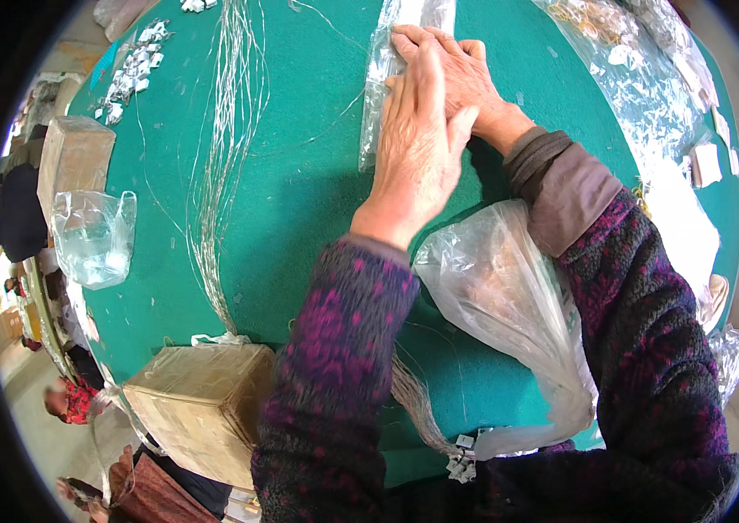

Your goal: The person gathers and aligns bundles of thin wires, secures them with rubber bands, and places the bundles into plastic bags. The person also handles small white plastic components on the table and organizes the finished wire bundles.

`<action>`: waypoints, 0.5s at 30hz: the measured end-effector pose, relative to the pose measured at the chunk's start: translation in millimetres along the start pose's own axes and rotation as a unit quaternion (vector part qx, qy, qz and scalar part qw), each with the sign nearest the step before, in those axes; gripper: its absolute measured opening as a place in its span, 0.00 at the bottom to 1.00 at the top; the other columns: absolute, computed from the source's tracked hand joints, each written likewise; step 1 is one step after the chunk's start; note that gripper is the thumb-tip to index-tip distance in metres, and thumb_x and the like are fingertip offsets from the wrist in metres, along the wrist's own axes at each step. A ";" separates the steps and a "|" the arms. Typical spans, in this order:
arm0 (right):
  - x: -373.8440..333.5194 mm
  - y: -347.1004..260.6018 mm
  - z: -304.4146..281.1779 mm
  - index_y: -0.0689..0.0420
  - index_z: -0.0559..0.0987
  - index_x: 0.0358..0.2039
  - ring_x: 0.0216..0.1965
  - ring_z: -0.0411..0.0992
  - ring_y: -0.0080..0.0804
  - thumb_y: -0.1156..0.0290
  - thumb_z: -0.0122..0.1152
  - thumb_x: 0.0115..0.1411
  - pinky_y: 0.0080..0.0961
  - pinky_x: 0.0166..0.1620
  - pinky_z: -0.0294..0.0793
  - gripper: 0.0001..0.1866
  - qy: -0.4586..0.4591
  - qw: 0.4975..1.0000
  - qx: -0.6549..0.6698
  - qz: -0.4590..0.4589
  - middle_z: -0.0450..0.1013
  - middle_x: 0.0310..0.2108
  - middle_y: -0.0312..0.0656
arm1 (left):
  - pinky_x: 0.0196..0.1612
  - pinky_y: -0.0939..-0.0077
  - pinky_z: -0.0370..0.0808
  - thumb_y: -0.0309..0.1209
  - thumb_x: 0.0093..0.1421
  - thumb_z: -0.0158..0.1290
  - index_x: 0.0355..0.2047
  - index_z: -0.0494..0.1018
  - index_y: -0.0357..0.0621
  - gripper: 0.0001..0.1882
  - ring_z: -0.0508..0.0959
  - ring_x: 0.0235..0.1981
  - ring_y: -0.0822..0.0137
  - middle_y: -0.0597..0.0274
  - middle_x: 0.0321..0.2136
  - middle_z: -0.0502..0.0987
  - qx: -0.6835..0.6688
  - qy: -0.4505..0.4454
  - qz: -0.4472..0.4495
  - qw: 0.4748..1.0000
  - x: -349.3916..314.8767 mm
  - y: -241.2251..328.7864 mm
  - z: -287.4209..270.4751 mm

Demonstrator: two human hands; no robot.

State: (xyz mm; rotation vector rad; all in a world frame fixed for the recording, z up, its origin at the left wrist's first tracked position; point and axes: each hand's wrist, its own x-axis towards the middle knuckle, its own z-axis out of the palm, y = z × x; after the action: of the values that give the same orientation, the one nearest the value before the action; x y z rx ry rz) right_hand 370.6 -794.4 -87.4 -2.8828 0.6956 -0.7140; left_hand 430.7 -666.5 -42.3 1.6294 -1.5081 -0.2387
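A long, narrow clear plastic bag (375,131) lies flat on the green table cover, running away from me to the far edge of view. Over it lies my left hand (417,152), its fingers stretched out and close together, pointing away. My right hand (464,83) comes across from the right and rests on the same plastic, fingers spread; the left hand overlaps part of it. Between my forearms sits a cloudy plastic bag (496,275) with something brownish inside. What lies under my palms is hidden.
Thin silvery strings (226,131) run in a bundle to a cardboard box (195,397) at near left. Small white tags (138,70) lie far left, near another box (77,157) and a clear carrier bag (95,240). Clear plastic bags (640,96) cover the right side.
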 end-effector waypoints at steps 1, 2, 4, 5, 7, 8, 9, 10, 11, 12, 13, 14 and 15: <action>0.4 2.0 1.2 0.53 0.69 0.56 0.60 0.59 0.34 0.55 0.53 0.57 0.41 0.50 0.57 0.27 0.027 0.999 -0.003 -0.025 0.60 0.61 0.36 | 0.63 0.55 0.58 0.33 0.61 0.53 0.65 0.47 0.31 0.39 0.61 0.61 0.42 0.37 0.61 0.59 0.039 0.012 0.019 0.999 -5.1 -7.1 2.9; 1.7 6.0 1.9 0.52 0.69 0.56 0.60 0.60 0.35 0.55 0.52 0.58 0.41 0.50 0.57 0.27 0.029 0.999 -0.017 -0.031 0.61 0.61 0.36 | 0.63 0.56 0.58 0.34 0.61 0.53 0.66 0.45 0.31 0.40 0.61 0.62 0.42 0.37 0.62 0.58 0.084 0.004 0.032 0.996 -8.4 -14.6 3.8; 3.0 13.6 2.4 0.51 0.70 0.56 0.57 0.64 0.37 0.56 0.49 0.61 0.43 0.48 0.59 0.24 0.011 0.999 0.002 -0.032 0.65 0.59 0.35 | 0.63 0.54 0.57 0.36 0.60 0.55 0.66 0.45 0.31 0.42 0.61 0.62 0.44 0.38 0.62 0.58 0.142 -0.022 0.002 0.990 -14.7 -22.0 9.2; 3.1 16.0 1.3 0.50 0.70 0.55 0.56 0.64 0.37 0.56 0.48 0.61 0.43 0.48 0.59 0.23 0.020 0.999 0.027 -0.043 0.65 0.58 0.35 | 0.63 0.53 0.56 0.37 0.60 0.55 0.66 0.45 0.31 0.42 0.61 0.62 0.45 0.39 0.62 0.58 0.169 -0.019 0.024 0.985 -17.8 -23.3 9.8; 4.4 20.8 -2.8 0.50 0.71 0.55 0.55 0.66 0.37 0.56 0.47 0.62 0.43 0.48 0.60 0.22 0.017 0.997 0.059 -0.050 0.67 0.57 0.35 | 0.63 0.52 0.55 0.39 0.59 0.56 0.65 0.47 0.32 0.43 0.60 0.62 0.46 0.40 0.62 0.58 0.208 -0.035 0.028 0.977 -20.8 -23.1 11.5; 5.5 21.1 -4.7 0.49 0.72 0.54 0.55 0.65 0.36 0.55 0.46 0.63 0.43 0.48 0.60 0.22 0.013 0.998 0.033 -0.054 0.67 0.57 0.33 | 0.63 0.52 0.54 0.39 0.56 0.58 0.64 0.49 0.31 0.44 0.60 0.62 0.46 0.39 0.61 0.59 0.219 -0.030 0.025 0.975 -20.8 -23.3 12.3; 6.7 21.9 -6.6 0.53 0.71 0.55 0.55 0.67 0.38 0.55 0.47 0.64 0.44 0.50 0.63 0.23 0.021 0.996 -0.048 -0.074 0.69 0.56 0.38 | 0.63 0.52 0.52 0.39 0.53 0.61 0.63 0.51 0.30 0.45 0.61 0.61 0.46 0.39 0.61 0.60 0.216 -0.021 0.028 0.976 -20.7 -22.8 14.5; 9.2 21.6 -7.6 0.51 0.68 0.59 0.60 0.61 0.44 0.50 0.46 0.63 0.58 0.54 0.57 0.28 -0.013 0.999 -0.028 -0.033 0.64 0.59 0.42 | 0.63 0.52 0.52 0.41 0.53 0.60 0.62 0.52 0.29 0.44 0.60 0.62 0.47 0.39 0.60 0.61 0.228 -0.021 0.039 0.973 -20.3 -24.0 15.1; 11.5 22.9 -7.5 0.50 0.65 0.62 0.65 0.55 0.51 0.44 0.45 0.61 0.71 0.59 0.50 0.33 -0.047 0.999 -0.010 0.006 0.60 0.63 0.46 | 0.63 0.52 0.52 0.44 0.54 0.59 0.62 0.53 0.31 0.43 0.60 0.62 0.49 0.41 0.61 0.61 0.259 -0.035 0.015 0.965 -20.2 -24.2 17.5; 14.8 25.0 -6.6 0.50 0.65 0.61 0.64 0.55 0.51 0.45 0.45 0.62 0.71 0.59 0.51 0.32 -0.047 0.999 -0.011 0.006 0.61 0.62 0.46 | 0.64 0.52 0.52 0.47 0.57 0.56 0.63 0.53 0.35 0.42 0.60 0.63 0.50 0.44 0.61 0.61 0.255 -0.018 0.041 0.966 -20.3 -25.7 18.3; 17.3 28.7 -4.4 0.50 0.65 0.61 0.64 0.56 0.51 0.46 0.45 0.62 0.71 0.59 0.51 0.31 -0.041 0.999 -0.013 0.001 0.62 0.62 0.45 | 0.64 0.52 0.52 0.49 0.60 0.52 0.65 0.52 0.38 0.41 0.59 0.64 0.51 0.46 0.62 0.61 0.259 -0.018 0.038 0.965 -20.6 -26.8 18.4; 22.1 34.5 -1.0 0.51 0.66 0.61 0.64 0.56 0.51 0.47 0.45 0.62 0.71 0.59 0.51 0.31 -0.029 0.999 -0.018 -0.010 0.62 0.61 0.45 | 0.65 0.51 0.51 0.48 0.58 0.54 0.64 0.52 0.37 0.42 0.59 0.64 0.49 0.44 0.61 0.61 0.255 -0.028 0.035 0.966 -21.9 -27.0 18.7; 28.9 41.4 3.2 0.51 0.66 0.60 0.63 0.57 0.51 0.47 0.45 0.62 0.71 0.58 0.52 0.31 -0.037 0.999 -0.022 -0.002 0.62 0.61 0.45 | 0.65 0.51 0.50 0.47 0.57 0.55 0.64 0.52 0.35 0.43 0.58 0.63 0.46 0.42 0.61 0.60 0.257 -0.042 0.018 0.965 -23.0 -27.3 18.0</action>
State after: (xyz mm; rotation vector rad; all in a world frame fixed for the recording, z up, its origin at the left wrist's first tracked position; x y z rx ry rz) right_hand 377.9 -844.4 -86.0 -2.9341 0.7055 -0.5950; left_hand 432.7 -657.8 -81.3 2.0091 -1.7610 0.1193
